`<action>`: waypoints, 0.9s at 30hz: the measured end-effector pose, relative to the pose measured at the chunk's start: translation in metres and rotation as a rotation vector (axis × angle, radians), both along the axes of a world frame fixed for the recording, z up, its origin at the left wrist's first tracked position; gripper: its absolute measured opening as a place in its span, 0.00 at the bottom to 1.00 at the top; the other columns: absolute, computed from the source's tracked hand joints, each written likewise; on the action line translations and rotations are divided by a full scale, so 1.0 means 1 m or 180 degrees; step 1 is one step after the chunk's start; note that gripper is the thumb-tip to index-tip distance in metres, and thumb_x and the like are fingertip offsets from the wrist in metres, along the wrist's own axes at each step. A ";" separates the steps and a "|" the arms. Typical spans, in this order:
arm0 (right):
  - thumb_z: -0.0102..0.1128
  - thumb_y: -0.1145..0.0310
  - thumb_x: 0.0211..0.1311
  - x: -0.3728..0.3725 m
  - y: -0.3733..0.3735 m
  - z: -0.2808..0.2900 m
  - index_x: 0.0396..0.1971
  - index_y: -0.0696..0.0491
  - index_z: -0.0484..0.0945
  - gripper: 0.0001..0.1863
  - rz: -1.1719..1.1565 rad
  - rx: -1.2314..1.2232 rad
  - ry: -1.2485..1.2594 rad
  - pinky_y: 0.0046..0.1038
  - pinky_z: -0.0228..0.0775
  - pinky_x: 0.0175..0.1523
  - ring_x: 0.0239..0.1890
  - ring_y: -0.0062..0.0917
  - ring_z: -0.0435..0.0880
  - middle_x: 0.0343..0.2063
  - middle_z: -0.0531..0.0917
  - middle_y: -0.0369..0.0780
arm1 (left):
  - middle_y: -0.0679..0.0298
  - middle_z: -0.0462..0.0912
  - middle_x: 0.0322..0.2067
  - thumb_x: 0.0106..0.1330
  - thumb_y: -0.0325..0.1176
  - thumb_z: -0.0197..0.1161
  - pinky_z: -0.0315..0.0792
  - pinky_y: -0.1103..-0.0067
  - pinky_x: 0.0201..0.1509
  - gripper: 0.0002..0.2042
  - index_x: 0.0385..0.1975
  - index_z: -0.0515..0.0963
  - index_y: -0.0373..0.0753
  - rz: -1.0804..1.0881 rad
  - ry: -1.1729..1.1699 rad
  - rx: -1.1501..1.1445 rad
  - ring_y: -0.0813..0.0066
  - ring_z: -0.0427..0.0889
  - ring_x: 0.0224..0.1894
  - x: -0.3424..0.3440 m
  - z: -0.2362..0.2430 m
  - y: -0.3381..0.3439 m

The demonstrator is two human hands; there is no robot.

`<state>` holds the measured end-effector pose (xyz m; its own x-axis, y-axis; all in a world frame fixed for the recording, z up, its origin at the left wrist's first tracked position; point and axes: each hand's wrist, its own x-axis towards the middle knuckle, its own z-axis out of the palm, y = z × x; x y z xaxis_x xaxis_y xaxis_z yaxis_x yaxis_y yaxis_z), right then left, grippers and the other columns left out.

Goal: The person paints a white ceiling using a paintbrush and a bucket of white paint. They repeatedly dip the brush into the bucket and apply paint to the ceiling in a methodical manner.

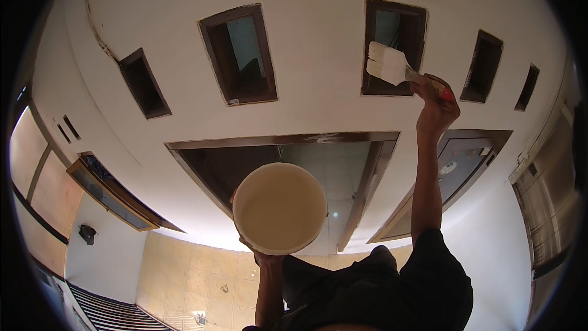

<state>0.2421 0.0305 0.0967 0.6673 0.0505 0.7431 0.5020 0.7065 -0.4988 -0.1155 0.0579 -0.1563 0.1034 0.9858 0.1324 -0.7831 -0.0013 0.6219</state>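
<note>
Your left hand, partly hidden, clasped a round bucket, cream-coloured inside, before the doorway; your right hand was closed on a white-coated paintbrush before a dark-framed wall opening.

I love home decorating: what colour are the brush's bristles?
The bristles look off-white, best seen in the head view.

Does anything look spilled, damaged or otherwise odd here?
Yes: a pale smear on the top bar of the brown door frame, right of middle, stands out against the dark surface; possibly paint. No drip shows below the brush in the right hand.
</note>
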 end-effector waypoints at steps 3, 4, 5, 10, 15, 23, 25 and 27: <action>0.65 0.79 0.61 -0.023 -0.015 0.002 0.40 0.67 0.81 0.09 0.0671 -0.0102 -0.0250 0.30 0.86 0.41 0.34 0.31 0.88 0.31 0.86 0.45 | 0.54 0.67 0.64 0.63 0.67 0.50 0.73 0.61 0.62 0.42 0.69 0.60 0.42 -0.0087 -0.0208 -0.0089 0.58 0.71 0.63 -0.006 -0.018 0.006; 0.66 0.80 0.60 -0.031 -0.023 0.000 0.40 0.67 0.81 0.10 0.1072 -0.0199 -0.0383 0.31 0.87 0.40 0.35 0.32 0.88 0.32 0.86 0.46 | 0.54 0.67 0.64 0.63 0.67 0.50 0.73 0.61 0.62 0.42 0.69 0.60 0.42 -0.0142 -0.0273 -0.0145 0.57 0.71 0.63 -0.007 -0.024 0.006; 0.67 0.81 0.59 -0.045 -0.028 0.001 0.40 0.66 0.81 0.10 0.1255 -0.0380 -0.0524 0.30 0.86 0.40 0.35 0.32 0.88 0.32 0.86 0.46 | 0.54 0.67 0.64 0.63 0.68 0.49 0.73 0.61 0.62 0.42 0.69 0.60 0.42 -0.0210 -0.0367 -0.0170 0.57 0.71 0.63 -0.006 -0.031 0.009; 0.72 0.79 0.51 -0.099 -0.039 -0.006 0.37 0.56 0.86 0.11 0.2130 -0.1676 -0.1859 0.27 0.82 0.42 0.34 0.25 0.87 0.31 0.88 0.40 | 0.54 0.67 0.64 0.64 0.69 0.48 0.73 0.61 0.62 0.42 0.69 0.60 0.42 -0.0378 -0.0633 -0.0332 0.57 0.71 0.63 -0.007 -0.053 0.007; 0.74 0.74 0.49 -0.139 -0.016 -0.026 0.35 0.54 0.85 0.11 0.2451 -0.2869 -0.3209 0.26 0.79 0.38 0.30 0.29 0.88 0.26 0.87 0.41 | 0.54 0.67 0.65 0.64 0.71 0.46 0.73 0.60 0.62 0.43 0.69 0.60 0.42 -0.0315 -0.0695 -0.0433 0.57 0.71 0.64 -0.015 -0.066 -0.001; 0.70 0.66 0.53 -0.156 0.010 -0.063 0.33 0.53 0.84 0.09 0.2770 -0.3103 -0.3964 0.36 0.75 0.37 0.28 0.41 0.85 0.22 0.84 0.44 | 0.55 0.66 0.65 0.65 0.71 0.44 0.71 0.60 0.63 0.42 0.70 0.59 0.43 -0.0298 -0.0520 -0.0481 0.57 0.69 0.64 -0.011 -0.062 0.000; 0.70 0.67 0.52 -0.157 0.011 -0.064 0.33 0.52 0.84 0.09 0.2822 -0.3261 -0.4050 0.37 0.75 0.37 0.29 0.40 0.85 0.23 0.84 0.44 | 0.55 0.66 0.65 0.65 0.71 0.44 0.71 0.60 0.64 0.42 0.70 0.59 0.43 -0.0288 -0.0473 -0.0458 0.57 0.69 0.65 -0.010 -0.059 0.002; 0.70 0.67 0.52 -0.156 0.009 -0.063 0.33 0.53 0.84 0.09 0.2815 -0.3215 -0.4017 0.37 0.75 0.38 0.29 0.40 0.85 0.23 0.84 0.44 | 0.55 0.66 0.65 0.66 0.71 0.43 0.70 0.60 0.64 0.42 0.70 0.59 0.44 -0.0272 -0.0415 -0.0453 0.57 0.68 0.65 -0.010 -0.057 0.001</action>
